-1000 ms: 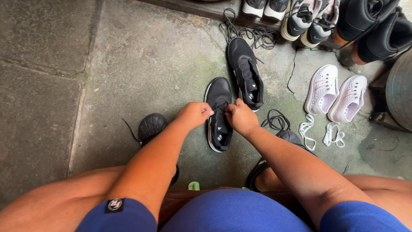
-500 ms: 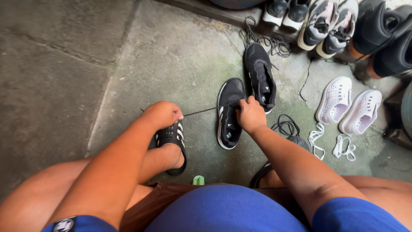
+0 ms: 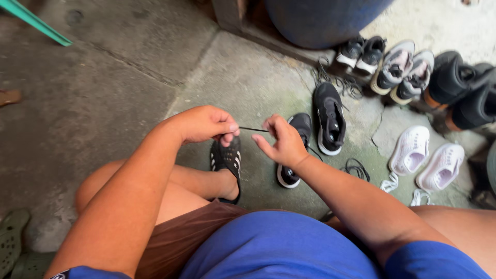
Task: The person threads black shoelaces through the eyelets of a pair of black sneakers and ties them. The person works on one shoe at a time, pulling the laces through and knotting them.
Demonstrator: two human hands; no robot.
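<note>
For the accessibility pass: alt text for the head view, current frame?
Seen from above, a seated person's left hand and right hand pull a thin black shoelace taut between them above a black sneaker on the concrete floor. More shoes line the right side, including a white pair.

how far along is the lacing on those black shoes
Done: one black sneaker sits laced on the concrete. In hand: the left hand and right hand stretch a black shoelace between them above the second black sneaker. Left: loose black laces and white laces lie unthreaded nearby.
</note>
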